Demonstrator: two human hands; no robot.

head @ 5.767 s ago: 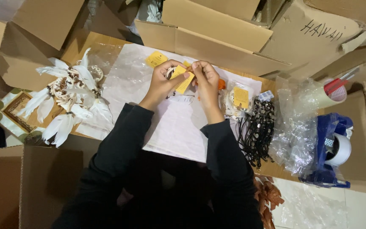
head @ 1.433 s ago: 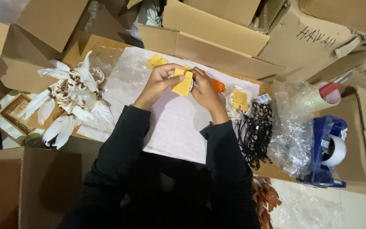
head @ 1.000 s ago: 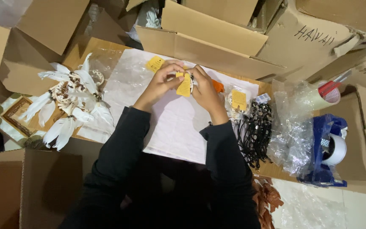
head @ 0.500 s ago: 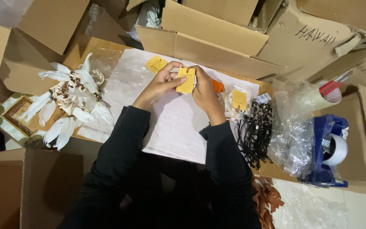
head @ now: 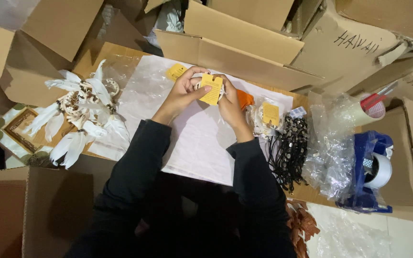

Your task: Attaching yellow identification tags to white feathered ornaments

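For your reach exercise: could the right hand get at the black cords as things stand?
Probably yes: the black cords lie uncovered just right of the right hand, but both hands hold a yellow tag, so it must let go first.

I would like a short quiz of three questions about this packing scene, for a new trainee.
1. True or false: both hands hold the yellow tag.
2. Which lies to the left of the white sheet? A) white feathers B) tape dispenser C) black cords
3. Fill in: a second yellow tag lies on the sheet, beside the ____ hand.

Key:
1. True: the left hand and the right hand pinch it together above the sheet.
2. A
3. left
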